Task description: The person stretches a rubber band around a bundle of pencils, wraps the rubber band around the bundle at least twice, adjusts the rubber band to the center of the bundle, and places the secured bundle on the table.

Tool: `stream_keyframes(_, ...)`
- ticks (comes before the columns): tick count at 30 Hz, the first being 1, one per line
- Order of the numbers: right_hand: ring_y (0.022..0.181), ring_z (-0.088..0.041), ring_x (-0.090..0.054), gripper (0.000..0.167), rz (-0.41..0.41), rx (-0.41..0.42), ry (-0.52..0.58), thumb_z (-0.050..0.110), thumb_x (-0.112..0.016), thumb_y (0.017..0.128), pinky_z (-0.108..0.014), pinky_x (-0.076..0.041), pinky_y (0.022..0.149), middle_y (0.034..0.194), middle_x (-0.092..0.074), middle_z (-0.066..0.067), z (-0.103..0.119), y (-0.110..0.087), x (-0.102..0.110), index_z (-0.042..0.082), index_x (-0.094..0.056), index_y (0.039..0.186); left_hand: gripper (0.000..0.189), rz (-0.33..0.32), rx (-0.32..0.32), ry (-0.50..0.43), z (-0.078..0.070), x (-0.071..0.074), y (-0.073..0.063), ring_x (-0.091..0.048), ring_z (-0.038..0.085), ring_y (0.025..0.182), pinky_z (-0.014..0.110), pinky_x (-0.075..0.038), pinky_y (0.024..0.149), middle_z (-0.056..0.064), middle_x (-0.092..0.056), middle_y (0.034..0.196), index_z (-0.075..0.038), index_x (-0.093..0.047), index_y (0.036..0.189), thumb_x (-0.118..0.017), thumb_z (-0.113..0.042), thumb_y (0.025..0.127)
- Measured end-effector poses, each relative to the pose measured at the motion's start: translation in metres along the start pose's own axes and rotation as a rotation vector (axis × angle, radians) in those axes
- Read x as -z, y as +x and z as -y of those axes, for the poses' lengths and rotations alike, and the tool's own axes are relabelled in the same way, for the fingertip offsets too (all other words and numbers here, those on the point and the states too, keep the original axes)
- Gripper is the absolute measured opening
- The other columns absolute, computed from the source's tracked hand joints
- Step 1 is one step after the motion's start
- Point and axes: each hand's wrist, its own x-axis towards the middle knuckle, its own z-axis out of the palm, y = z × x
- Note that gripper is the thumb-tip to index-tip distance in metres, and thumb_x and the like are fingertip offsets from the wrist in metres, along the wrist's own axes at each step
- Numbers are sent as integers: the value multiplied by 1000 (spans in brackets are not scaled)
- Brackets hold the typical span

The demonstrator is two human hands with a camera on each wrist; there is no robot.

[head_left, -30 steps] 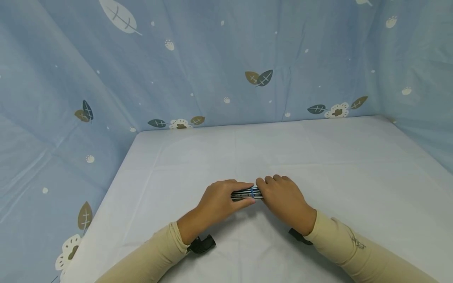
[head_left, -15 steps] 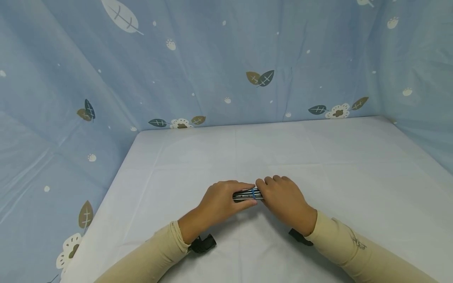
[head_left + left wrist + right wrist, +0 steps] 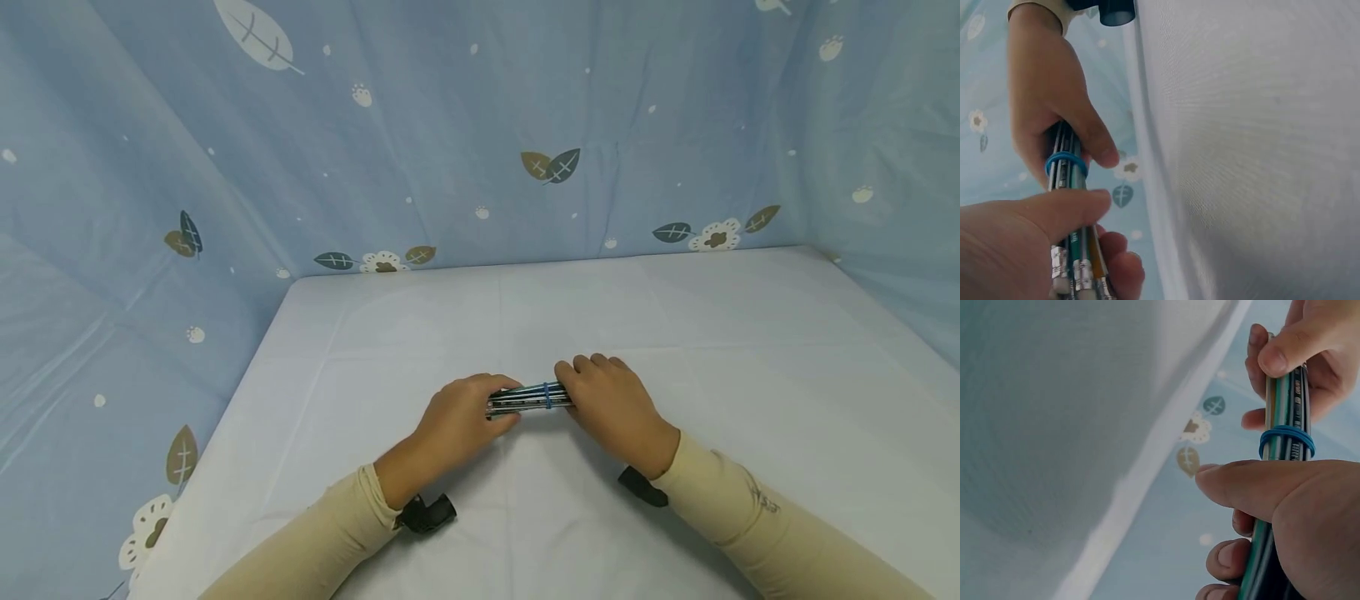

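A bundle of pencils (image 3: 525, 397) with a blue rubber band (image 3: 547, 395) around it is held between my two hands above the white table. My left hand (image 3: 461, 415) grips the eraser end, thumb across the pencils. White erasers in silver ferrules (image 3: 1083, 273) show below that thumb in the left wrist view. My right hand (image 3: 611, 406) grips the other end, its fingers curled round the shafts; the tips there are hidden in the palm. In the right wrist view the band (image 3: 1287, 439) lies between the hands, close to the right thumb.
The table (image 3: 420, 325) has a white cloth over it. A blue curtain (image 3: 450, 125) printed with leaves and flowers hangs behind and at the sides. Dark wrist cameras (image 3: 427, 514) sit under both cuffs.
The right hand has moved up and to the right with the bundle. The left hand has shifted slightly up and left, and more of the pencils shows between the hands.
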Motion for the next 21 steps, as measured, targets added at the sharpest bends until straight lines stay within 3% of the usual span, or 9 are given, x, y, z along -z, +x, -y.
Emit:
stream_keyframes(6, 62, -20, -51, 30, -3, 7, 9, 1, -84, 73, -31, -40, 57, 69, -54, -5, -3, 0, -2, 6, -57, 85, 30, 16, 35, 34, 2, 1, 1, -61, 6, 79, 25, -49, 68, -5, -73, 100, -21, -74, 112, -82, -20, 83)
stream_keyframes(13, 63, -21, -52, 29, 30, 2, 14, 3, -84, 74, -31, -39, 57, 71, -55, -6, -4, -1, -4, 7, -58, 86, 31, 58, 54, 58, 3, 2, 2, -61, 8, 80, 27, -50, 70, -3, -73, 102, -20, -73, 115, -79, -16, 85)
stream_keyframes(21, 67, -19, -54, 31, 182, 1, 50, 12, -86, 75, -36, -47, 62, 77, -60, -4, -4, -3, -5, 9, -61, 93, 36, 81, 35, 105, 8, -1, 1, -69, 17, 101, 37, -55, 84, -1, -74, 111, -20, -71, 120, -79, -14, 85)
